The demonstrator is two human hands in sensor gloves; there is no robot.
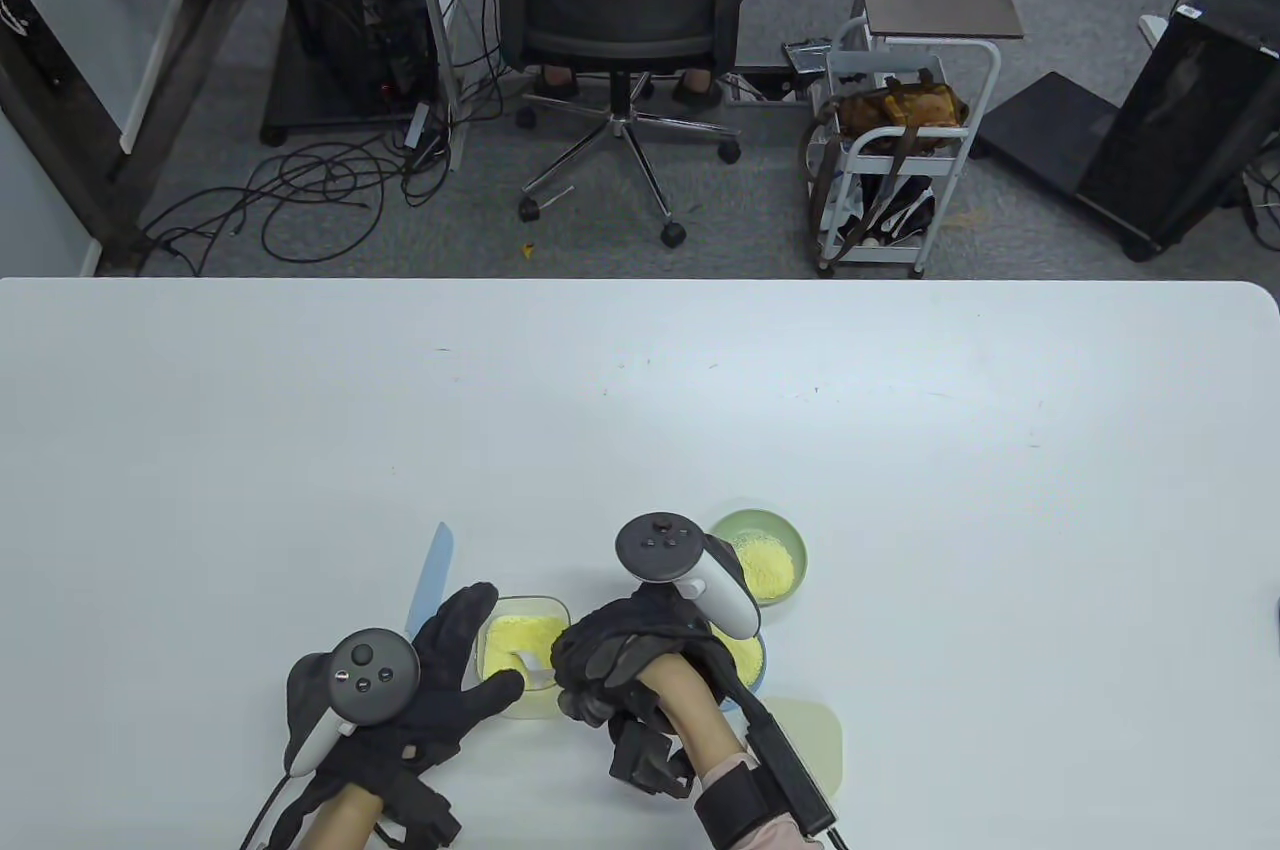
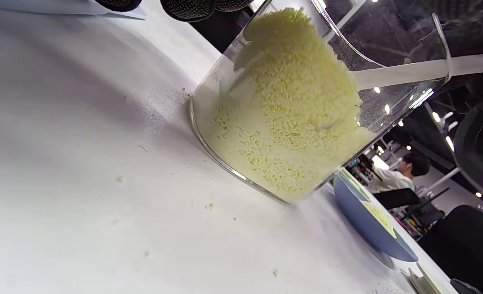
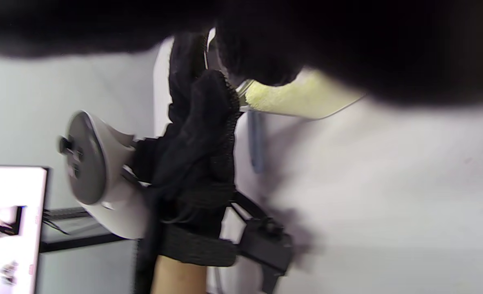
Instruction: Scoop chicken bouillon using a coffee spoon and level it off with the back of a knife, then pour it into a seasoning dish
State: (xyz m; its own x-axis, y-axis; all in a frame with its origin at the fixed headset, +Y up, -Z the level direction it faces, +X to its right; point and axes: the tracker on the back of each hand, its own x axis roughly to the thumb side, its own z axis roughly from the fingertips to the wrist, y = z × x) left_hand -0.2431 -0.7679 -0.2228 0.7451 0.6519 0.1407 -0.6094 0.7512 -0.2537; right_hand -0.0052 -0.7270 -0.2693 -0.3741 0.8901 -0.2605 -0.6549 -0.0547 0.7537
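A square glass container (image 1: 522,632) of yellow chicken bouillon (image 2: 298,94) stands near the table's front edge. My left hand (image 1: 490,645) holds it, fingers along its left side and thumb across its front. My right hand (image 1: 590,662) is curled round the handle of a white coffee spoon (image 1: 532,668), whose bowl is buried in the granules (image 2: 404,72). A light blue knife (image 1: 431,578) lies flat on the table behind my left hand, untouched. A green seasoning dish (image 1: 790,538) with some bouillon sits to the right, beyond my right hand. The right wrist view shows my left hand (image 3: 196,134) beside the container (image 3: 302,100).
A blue dish (image 2: 359,222) holding bouillon sits under my right wrist, right of the container. A pale lid (image 1: 815,730) lies at the front right. Loose granules dot the white table (image 2: 82,183) near the container. Chair and trolley stand beyond the far edge.
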